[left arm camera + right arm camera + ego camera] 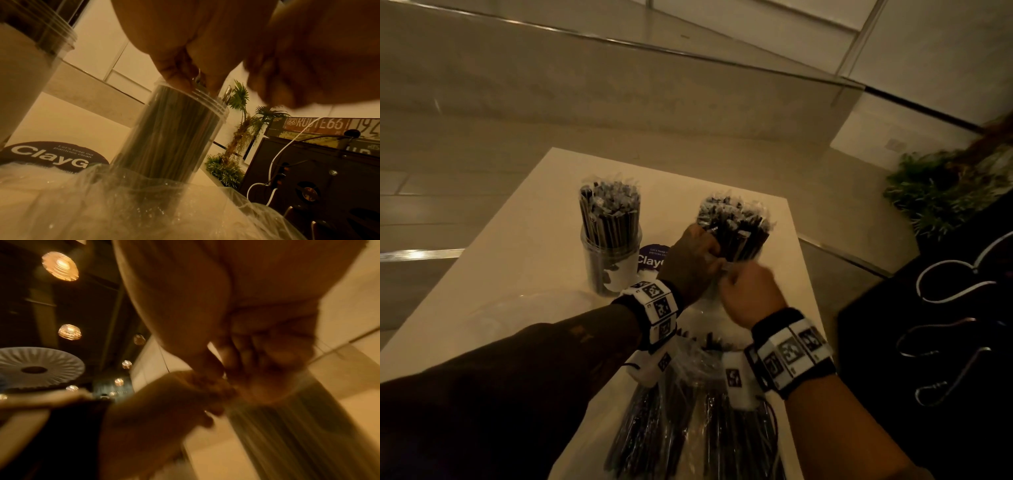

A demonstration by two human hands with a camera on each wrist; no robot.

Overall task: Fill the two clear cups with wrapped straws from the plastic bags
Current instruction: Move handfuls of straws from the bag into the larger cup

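Head view: two clear plastic cups stand on the pale square table [524,219]. The landmark is the right clear cup [736,253], packed with black wrapped straws [732,219] standing near upright, long axis vertical, tops fanned slightly. The left hand [691,260] presses against this bundle on its left side at rim height, fingers curled round the straws. The right hand [751,291] sits just on the near side of the cup, fingers curled; what they pinch is blurred. The left clear cup [609,253], also full of straws, stands well to the left of the landmark. A crumpled clear plastic bag [688,404] holding more straws lies on the near side of it.

Left wrist view: the left-hand fingers [174,78] close on straw tops at the rim of the right cup [170,134]; the straws run straight down from the fingertips.

Right wrist view: blurred; both hands meet at the cup's rim, and the state of the right fingers cannot be told for certain.

Judgement: both cups look near full; the coming move is a downward seating of straws along the cup's axis, the left hand being nearer.
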